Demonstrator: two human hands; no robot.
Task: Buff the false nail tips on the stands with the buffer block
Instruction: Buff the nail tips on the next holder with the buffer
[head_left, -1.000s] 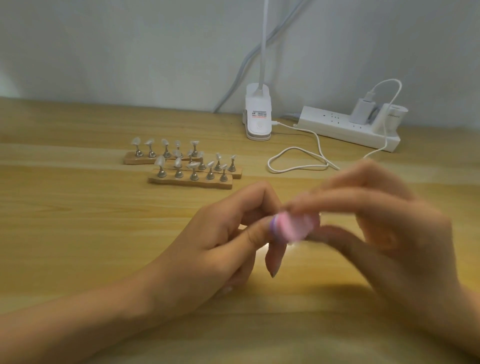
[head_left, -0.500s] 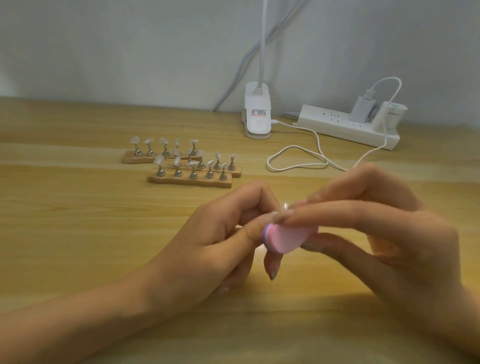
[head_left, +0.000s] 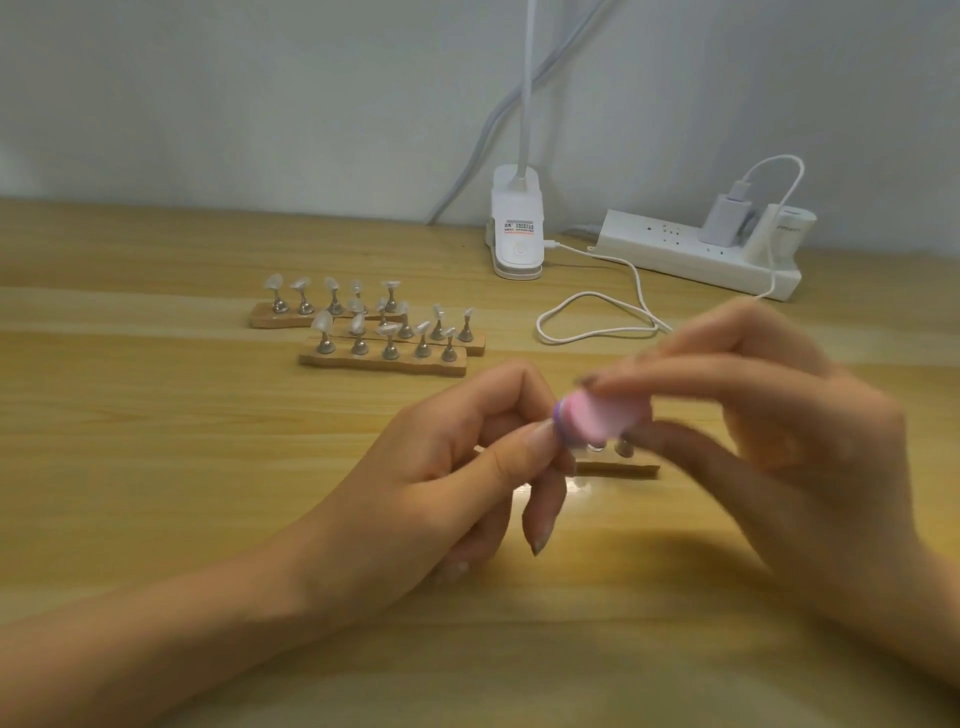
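My right hand (head_left: 769, 431) and buffer block (head_left: 597, 423) blur — what my left hand (head_left: 447, 467) pinches is hidden, the near stand (head_left: 623, 470) mostly too.

Lighting is even and soft. The right hand (head_left: 779, 441) and buffer block (head_left: 597, 422) are smeared by blur; a faint shadow is cast beneath them on the table (head_left: 156, 467).

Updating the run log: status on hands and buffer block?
Grips: right hand holds buffer block; left hand pinched at its edge, contents hidden. Block motion-blurred in front of near stand, mostly covered; far stands untouched. No obstruction seen.
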